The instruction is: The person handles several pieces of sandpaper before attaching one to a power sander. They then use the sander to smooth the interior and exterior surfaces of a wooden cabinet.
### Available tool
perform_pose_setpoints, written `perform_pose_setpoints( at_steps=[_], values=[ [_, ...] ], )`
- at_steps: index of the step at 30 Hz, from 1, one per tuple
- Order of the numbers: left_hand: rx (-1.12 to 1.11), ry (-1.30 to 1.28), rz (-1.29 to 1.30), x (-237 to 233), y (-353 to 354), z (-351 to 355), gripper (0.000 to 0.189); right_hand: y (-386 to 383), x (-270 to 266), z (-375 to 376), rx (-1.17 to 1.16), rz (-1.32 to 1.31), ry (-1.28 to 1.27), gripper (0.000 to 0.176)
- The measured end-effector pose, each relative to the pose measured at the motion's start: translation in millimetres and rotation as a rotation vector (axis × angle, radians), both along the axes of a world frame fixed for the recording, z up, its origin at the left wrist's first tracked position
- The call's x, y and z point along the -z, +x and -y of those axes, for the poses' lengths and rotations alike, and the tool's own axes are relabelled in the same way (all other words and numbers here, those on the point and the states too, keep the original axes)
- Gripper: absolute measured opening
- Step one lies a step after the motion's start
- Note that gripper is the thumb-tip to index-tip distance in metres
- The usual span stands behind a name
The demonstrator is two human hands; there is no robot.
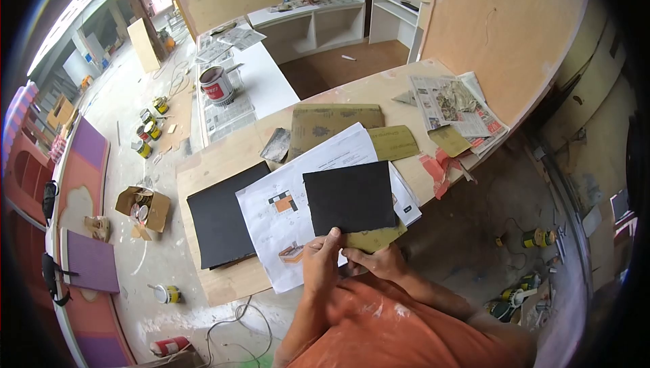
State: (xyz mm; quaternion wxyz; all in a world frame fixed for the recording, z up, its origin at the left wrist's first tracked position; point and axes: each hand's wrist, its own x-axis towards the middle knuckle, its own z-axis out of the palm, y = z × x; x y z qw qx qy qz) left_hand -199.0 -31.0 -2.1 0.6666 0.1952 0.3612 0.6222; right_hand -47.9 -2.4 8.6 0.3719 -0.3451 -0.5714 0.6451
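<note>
- The black sheet [349, 199] is a thin, flat, matte rectangle with clean straight edges and a fine-grit look, and it is held up over the workbench.
- A tan-backed sheet [376, 237] peeks out under its lower edge, touching it.
- The left hand [321, 263] pinches the black sheet's bottom edge, with the thumb on top.
- The right hand [376, 260] is curled closed on the tan-backed sheet's lower edge, just beside the left hand.
- Below them lies a white printed paper [271, 229] with small coloured drawings, on a bare plywood table [227, 283].
- A second black sheet [220, 215] lies flat to the left.
- Olive sandpaper backs [332, 124] and crumpled newspaper [453, 107] lie farther back.
</note>
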Motion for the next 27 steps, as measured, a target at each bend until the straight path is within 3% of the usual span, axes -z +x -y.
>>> perform_pose_setpoints(
  at_steps=[2, 6, 9, 12, 18, 24, 27],
  values=[
    [-0.008, 0.043, -0.230, -20.1, 7.4, -0.8, 0.041, 6.3, -0.7, -3.0, 0.014, 0.027, 0.011, 0.017],
    [0.085, 0.091, -0.292, -10.1, 3.9, -4.3, 0.042, 5.7, -8.5, -5.0, 0.003, -0.064, 0.014, 0.016],
    [0.207, 0.082, -0.458, -12.1, -3.7, 2.5, 0.040, 2.1, -6.7, -4.7, 0.136, -0.099, 0.068, 0.015],
    [0.005, 0.194, -0.252, 1.2, 8.1, 0.8, 0.037, 9.8, -5.3, -9.7, 0.085, -0.092, 0.064, 0.016],
    [-0.058, 0.123, -0.287, 21.7, 1.8, 4.7, 0.037, 6.4, -11.9, -13.0, 0.029, -0.079, 0.042, 0.015],
    [-0.061, 0.023, -0.250, -15.8, 11.3, 0.8, 0.040, -5.7, 1.2, -0.7, 0.052, -0.069, -0.105, 0.016],
    [-0.098, -0.014, -0.187, -5.9, 9.3, -3.6, 0.041, -5.1, 3.1, 0.9, 0.037, -0.011, -0.092, 0.013]
  ],
)
